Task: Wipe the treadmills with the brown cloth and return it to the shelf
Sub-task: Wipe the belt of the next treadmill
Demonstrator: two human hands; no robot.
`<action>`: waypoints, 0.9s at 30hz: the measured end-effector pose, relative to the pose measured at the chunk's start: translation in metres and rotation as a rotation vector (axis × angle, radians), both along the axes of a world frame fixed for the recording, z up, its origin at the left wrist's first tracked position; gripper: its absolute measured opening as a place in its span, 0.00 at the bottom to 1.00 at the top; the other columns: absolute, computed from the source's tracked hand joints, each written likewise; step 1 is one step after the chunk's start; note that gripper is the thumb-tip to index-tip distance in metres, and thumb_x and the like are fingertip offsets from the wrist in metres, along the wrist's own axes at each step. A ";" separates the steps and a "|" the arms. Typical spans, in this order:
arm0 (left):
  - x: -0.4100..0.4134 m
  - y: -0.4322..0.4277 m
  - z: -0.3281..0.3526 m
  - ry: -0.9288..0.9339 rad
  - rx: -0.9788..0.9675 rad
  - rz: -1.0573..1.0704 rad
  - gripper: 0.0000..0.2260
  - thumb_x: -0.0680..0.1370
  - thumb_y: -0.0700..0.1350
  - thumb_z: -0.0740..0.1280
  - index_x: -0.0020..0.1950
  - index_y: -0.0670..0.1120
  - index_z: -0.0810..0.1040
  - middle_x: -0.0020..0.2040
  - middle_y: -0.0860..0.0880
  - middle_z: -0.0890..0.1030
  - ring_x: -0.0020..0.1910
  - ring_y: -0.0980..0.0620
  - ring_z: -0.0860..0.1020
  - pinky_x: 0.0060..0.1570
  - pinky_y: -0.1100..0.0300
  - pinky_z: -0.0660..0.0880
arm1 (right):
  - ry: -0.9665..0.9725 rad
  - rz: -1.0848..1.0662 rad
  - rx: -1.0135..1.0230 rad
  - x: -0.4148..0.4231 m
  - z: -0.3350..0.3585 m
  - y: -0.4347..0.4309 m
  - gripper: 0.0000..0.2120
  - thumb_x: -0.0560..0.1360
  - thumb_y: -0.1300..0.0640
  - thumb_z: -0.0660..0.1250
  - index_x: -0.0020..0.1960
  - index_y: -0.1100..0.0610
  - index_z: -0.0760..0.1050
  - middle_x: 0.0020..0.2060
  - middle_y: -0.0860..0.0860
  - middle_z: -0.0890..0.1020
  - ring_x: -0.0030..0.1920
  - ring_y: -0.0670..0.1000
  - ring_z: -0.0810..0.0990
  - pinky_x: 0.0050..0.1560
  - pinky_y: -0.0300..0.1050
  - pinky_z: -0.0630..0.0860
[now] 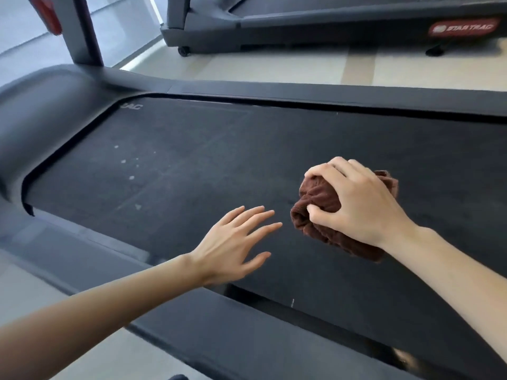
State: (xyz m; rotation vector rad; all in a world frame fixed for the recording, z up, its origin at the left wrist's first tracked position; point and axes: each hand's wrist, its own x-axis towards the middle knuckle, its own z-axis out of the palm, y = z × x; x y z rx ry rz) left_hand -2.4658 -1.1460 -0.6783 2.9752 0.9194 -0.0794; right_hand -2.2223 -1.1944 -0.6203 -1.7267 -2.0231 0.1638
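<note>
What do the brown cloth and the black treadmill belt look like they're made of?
The bunched brown cloth, gripped by the right hand, looks like soft terry or microfibre: fuzzy pile, a stitched hem. The black treadmill belt looks like matte, finely textured rubber or similar, showing pale specks and faint scuff lines.

The brand name "STAR TRAC" is printed in white capitals on a red oval badge (pixel 463 28). The badge is set on the dark side rail (pixel 329 21) of the far treadmill (pixel 208 26), at the upper right of the view. A small round white emblem is seen just left of the words on the same badge, but its detail cannot be made out. Faint grey letters (pixel 131 106) are printed on the belt (pixel 192 160) of the near treadmill (pixel 55 105), close to the belt's far left corner. Only the ending "AC" can be read there, and what stands before it is unclear.
</note>
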 end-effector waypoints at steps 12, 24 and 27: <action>-0.205 0.107 -0.010 -0.149 0.055 0.249 0.27 0.76 0.62 0.48 0.74 0.54 0.63 0.74 0.52 0.64 0.75 0.51 0.58 0.73 0.54 0.50 | -0.140 -0.009 -0.046 -0.185 -0.011 0.104 0.23 0.67 0.41 0.61 0.57 0.50 0.74 0.49 0.47 0.76 0.47 0.52 0.73 0.53 0.52 0.71; -0.340 0.112 -0.013 -0.074 0.064 0.622 0.33 0.73 0.65 0.39 0.75 0.55 0.58 0.76 0.52 0.60 0.75 0.52 0.54 0.74 0.53 0.49 | 0.075 0.112 -0.068 -0.313 -0.048 0.181 0.20 0.69 0.44 0.68 0.58 0.50 0.72 0.50 0.47 0.75 0.51 0.52 0.72 0.55 0.49 0.69; -0.350 0.117 -0.032 -0.089 0.046 0.715 0.33 0.73 0.65 0.39 0.76 0.56 0.56 0.76 0.54 0.59 0.75 0.53 0.53 0.74 0.54 0.49 | -0.003 0.208 -0.072 -0.341 -0.076 0.189 0.21 0.69 0.44 0.67 0.59 0.50 0.73 0.52 0.48 0.75 0.52 0.51 0.72 0.55 0.49 0.70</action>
